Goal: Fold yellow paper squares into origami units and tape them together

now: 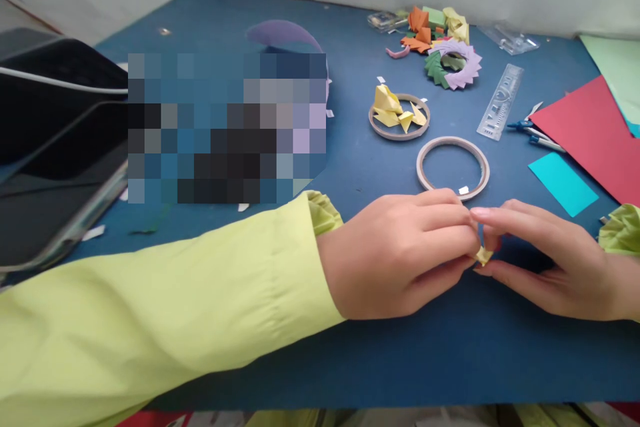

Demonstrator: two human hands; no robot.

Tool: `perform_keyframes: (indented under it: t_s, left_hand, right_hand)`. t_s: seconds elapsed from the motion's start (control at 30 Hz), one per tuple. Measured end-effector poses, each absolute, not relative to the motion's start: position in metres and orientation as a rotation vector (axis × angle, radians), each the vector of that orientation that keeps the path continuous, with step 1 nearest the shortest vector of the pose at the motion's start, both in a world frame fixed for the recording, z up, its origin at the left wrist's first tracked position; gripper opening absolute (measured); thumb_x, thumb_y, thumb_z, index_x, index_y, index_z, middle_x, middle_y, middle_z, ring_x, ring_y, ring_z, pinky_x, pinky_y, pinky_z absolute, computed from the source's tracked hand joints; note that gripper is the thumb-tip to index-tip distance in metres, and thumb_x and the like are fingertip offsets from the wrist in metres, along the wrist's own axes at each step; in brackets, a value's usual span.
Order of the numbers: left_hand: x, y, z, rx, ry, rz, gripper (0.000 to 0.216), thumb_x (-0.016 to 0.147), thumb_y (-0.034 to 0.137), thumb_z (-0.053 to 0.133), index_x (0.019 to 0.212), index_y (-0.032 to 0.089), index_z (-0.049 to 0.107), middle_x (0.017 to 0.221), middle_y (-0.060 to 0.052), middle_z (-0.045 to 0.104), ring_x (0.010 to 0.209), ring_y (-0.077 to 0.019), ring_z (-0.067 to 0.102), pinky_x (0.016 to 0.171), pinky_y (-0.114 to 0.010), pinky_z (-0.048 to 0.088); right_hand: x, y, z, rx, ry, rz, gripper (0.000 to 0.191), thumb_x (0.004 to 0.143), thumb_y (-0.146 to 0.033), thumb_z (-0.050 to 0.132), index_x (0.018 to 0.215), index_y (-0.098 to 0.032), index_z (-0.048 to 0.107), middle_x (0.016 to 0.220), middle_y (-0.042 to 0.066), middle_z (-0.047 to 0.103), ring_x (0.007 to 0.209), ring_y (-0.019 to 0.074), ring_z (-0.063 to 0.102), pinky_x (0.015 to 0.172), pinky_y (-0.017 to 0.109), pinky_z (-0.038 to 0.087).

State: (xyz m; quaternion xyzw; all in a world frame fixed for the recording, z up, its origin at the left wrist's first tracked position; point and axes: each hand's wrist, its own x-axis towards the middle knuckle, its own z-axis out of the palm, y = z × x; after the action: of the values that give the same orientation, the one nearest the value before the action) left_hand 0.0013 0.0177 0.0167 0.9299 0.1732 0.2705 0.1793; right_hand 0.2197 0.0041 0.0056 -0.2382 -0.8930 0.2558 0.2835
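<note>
Both hands meet over the blue table at the right of the head view. Between their fingertips sits a small folded yellow paper piece (483, 256), mostly hidden by the fingers. My left hand (400, 253) is closed, its fingers pressed together around the paper's left side. From the other side, my right hand (550, 257) pinches the same piece between thumb and fingers. Just beyond the fingers lies a roll of tape (425, 183), its near rim close to my left knuckles. Another tape roll (376, 128) farther back has yellow folded paper pieces (387, 103) in and on it.
A ring of purple and green folded paper (467, 73) and orange folded pieces (420, 30) lie at the back. A clear ruler (501, 100), pens (547, 143), a turquoise paper strip (563, 182) and red paper (595, 127) are right. A dark-screened device (60, 167) stands left, beside a pixelated patch.
</note>
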Motion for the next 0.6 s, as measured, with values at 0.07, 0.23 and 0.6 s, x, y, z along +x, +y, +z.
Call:
perform_keyframes:
  t_s: [0.07, 0.23, 0.6]
  left_hand:
    - [0.0006, 0.0173, 0.0163, 2.631, 0.499, 0.782, 0.013, 0.086, 0.007, 0.048, 0.085, 0.013, 0.06, 0.085, -0.007, 0.067, 0.081, -0.0163, 0.055, 0.081, -0.028, 0.049]
    - [-0.0015, 0.0158, 0.0165, 2.48, 0.519, 0.729, 0.011, 0.085, 0.008, 0.048, 0.085, 0.013, 0.057, 0.085, -0.008, 0.065, 0.079, -0.0151, 0.054, 0.078, -0.03, 0.049]
    - [0.0034, 0.016, 0.0177, 2.289, 0.616, 0.726, 0.015, 0.085, 0.008, 0.047, 0.082, 0.012, 0.061, 0.079, -0.008, 0.064, 0.076, -0.0156, 0.055, 0.078, -0.03, 0.046]
  right_hand:
    - [0.2184, 0.0044, 0.0068, -0.589, -2.389, 0.697, 0.065, 0.085, -0.004, 0.054, 0.141, -0.023, 0.028, 0.097, 0.004, 0.058, 0.088, 0.0135, 0.053, 0.075, 0.027, 0.048]
    - [0.2169, 0.0049, 0.0099, -0.478, -2.413, 0.66, 0.07, 0.083, 0.002, 0.052, 0.143, -0.022, 0.024, 0.091, 0.002, 0.059, 0.082, 0.0133, 0.051, 0.072, 0.03, 0.046]
    - [0.2172, 0.007, 0.0127, -0.479, -2.451, 0.587, 0.037, 0.083, 0.001, 0.053, 0.116, -0.013, 0.047, 0.088, 0.005, 0.06, 0.084, 0.0142, 0.053, 0.073, 0.031, 0.046]
